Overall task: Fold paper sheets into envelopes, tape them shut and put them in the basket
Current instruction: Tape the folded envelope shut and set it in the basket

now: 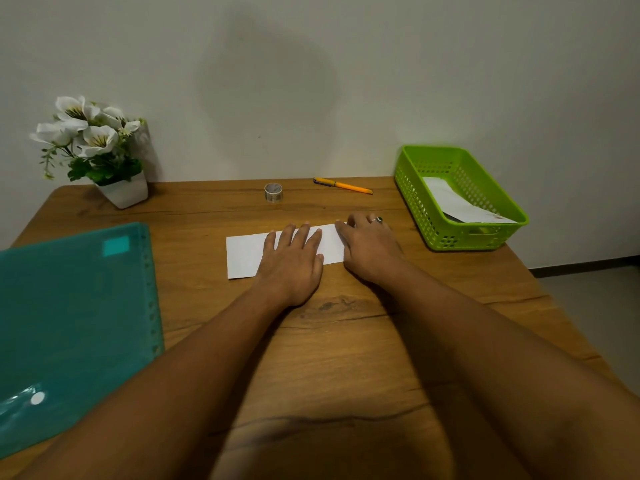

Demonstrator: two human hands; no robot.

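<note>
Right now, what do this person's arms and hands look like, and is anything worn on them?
No gloves on either hand. The left hand wears nothing. The right hand has a silver-coloured ring with a dark stone on one finger. Both forearms are uncovered as far as the picture shows: no sleeves, watch or bracelets.

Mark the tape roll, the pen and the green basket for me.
tape roll (273,192), head view, on the roll's outer side.
pen (346,186), head view, on the middle of the orange barrel.
green basket (415,199), head view, on its perforated left wall.
</note>
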